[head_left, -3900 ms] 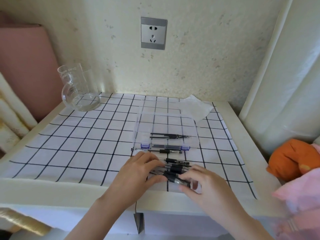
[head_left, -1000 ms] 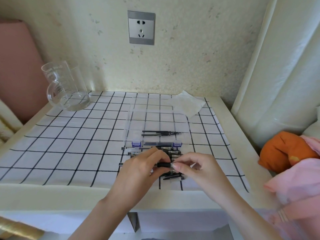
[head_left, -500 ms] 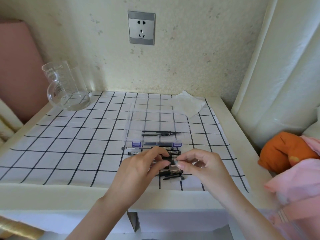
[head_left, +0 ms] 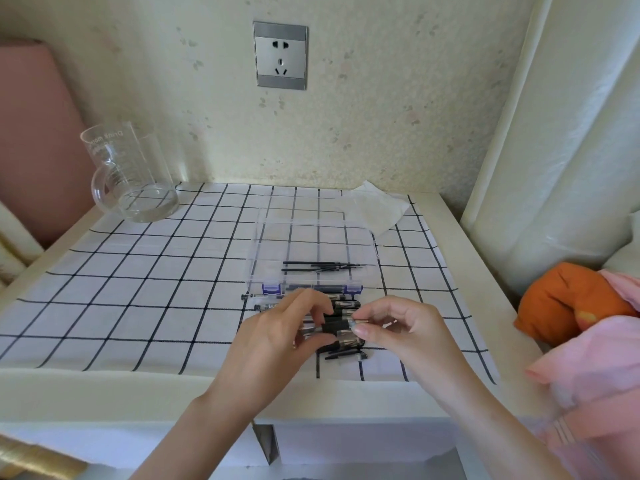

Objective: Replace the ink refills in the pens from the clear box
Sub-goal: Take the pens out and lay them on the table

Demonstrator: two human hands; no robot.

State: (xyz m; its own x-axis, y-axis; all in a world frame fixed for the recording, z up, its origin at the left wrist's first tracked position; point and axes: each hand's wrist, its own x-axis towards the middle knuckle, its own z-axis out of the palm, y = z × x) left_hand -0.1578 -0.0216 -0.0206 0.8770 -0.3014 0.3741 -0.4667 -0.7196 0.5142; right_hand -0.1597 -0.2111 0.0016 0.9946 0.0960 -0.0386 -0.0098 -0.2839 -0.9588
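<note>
Two hands now work one pen (head_left: pixel 334 326) just above the heap of pens (head_left: pixel 341 355) on the tabletop (head_left: pixel 104 386), right in front of the clear box (head_left: pixel 266 237). Left hand (head_left: pixel 287 330) has its fingers (head_left: pixel 313 301) and thumb curled round the barrel end. Right hand (head_left: pixel 398 327) pinches the silver tip end b/w thumb and forefinger, its other fingers loosely bent. Vs half a sec ago the hold looks much the same, but the hands sit a touch further apart and a bit more of the black grip section and silver cone shows b/w them. Prob. the tip is being twisted loose, tho no gap or thread is visible, so can't say it's off yet. Vs approx 4 s ago: both hands were then down on the heap, sorting thru it, and now one pen is held at both ends, seemingly just off the pile. For the task that means picking is done and opening this pen is the step in hand; the old refill isn't out yet as far as I can tell. Spare refills (head_left: pixel 322 266) lie untouched inside the box, near its front wall. Glass jug (head_left: pixel 131 178), tissue (head_left: pixel 374 209) and wall socket (head_left: pixel 280 55) sit as before.
</note>
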